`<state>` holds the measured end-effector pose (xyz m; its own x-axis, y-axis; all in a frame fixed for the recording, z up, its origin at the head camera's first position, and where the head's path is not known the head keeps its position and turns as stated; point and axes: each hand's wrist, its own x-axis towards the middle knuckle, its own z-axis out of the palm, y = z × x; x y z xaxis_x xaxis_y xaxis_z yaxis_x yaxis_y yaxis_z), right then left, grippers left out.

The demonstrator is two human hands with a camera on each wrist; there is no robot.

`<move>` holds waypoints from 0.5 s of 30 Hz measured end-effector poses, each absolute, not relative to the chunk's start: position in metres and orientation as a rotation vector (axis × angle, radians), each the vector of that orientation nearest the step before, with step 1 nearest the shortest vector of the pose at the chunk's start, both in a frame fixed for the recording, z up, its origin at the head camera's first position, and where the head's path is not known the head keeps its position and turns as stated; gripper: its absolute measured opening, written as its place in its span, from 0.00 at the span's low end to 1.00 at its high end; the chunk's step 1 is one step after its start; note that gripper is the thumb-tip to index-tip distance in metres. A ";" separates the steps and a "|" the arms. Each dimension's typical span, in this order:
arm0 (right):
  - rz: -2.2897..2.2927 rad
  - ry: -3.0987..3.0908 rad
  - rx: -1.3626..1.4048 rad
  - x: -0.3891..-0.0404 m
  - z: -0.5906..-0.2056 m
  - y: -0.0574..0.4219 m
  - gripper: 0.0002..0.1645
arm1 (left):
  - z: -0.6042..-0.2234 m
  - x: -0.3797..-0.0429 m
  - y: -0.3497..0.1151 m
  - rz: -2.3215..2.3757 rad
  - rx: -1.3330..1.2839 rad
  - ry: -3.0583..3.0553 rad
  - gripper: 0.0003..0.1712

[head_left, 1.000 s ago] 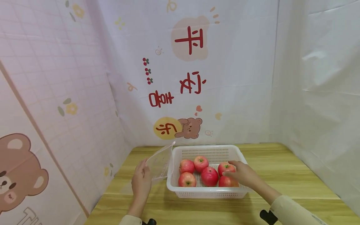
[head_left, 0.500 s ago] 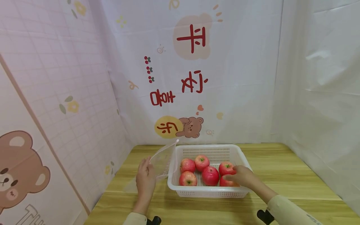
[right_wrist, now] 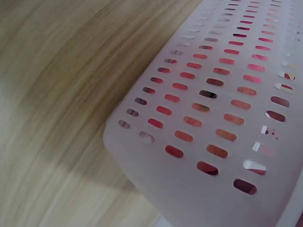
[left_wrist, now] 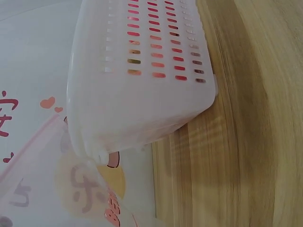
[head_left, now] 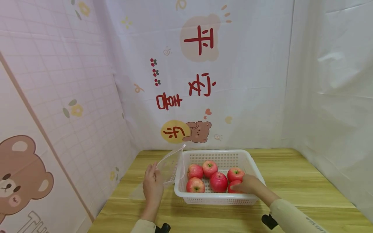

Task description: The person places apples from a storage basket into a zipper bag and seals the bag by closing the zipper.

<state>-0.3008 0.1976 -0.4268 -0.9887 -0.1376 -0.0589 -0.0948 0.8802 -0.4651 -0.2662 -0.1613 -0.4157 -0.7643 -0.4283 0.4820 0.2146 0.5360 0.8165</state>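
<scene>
Right of the frame's lower centre, the right hand (head_left: 253,185) has sunk from its spread reach and now seems to grip the front-right apple (head_left: 235,182), still inside the white basket (head_left: 215,195), while the left hand (head_left: 152,187) pinches a clear bag (head_left: 169,168).

Head view looks forward, down; close wrist views probably share the basket front (head_left: 211,199).

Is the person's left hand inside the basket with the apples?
No, the head view shows the left hand holding the clear bag beside the white basket.
</scene>
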 end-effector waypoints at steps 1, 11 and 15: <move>-0.721 2.957 -0.184 -0.301 -0.428 0.197 0.28 | -0.416 -0.267 -0.160 -1.241 0.181 -2.106 0.22; -0.761 2.927 -0.175 -0.302 -0.431 0.194 0.27 | -0.423 -0.276 -0.149 -1.227 0.221 -2.103 0.22; -0.813 2.905 -0.149 -0.300 -0.432 0.192 0.27 | -0.426 -0.276 -0.143 -1.190 0.214 -2.092 0.21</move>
<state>-0.3004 0.1925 -0.4323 -0.9877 -0.1275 -0.0901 -0.0622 0.8508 -0.5218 -0.2756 -0.1430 -0.4264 -0.7344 -0.4610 0.4980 0.1924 0.5622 0.8043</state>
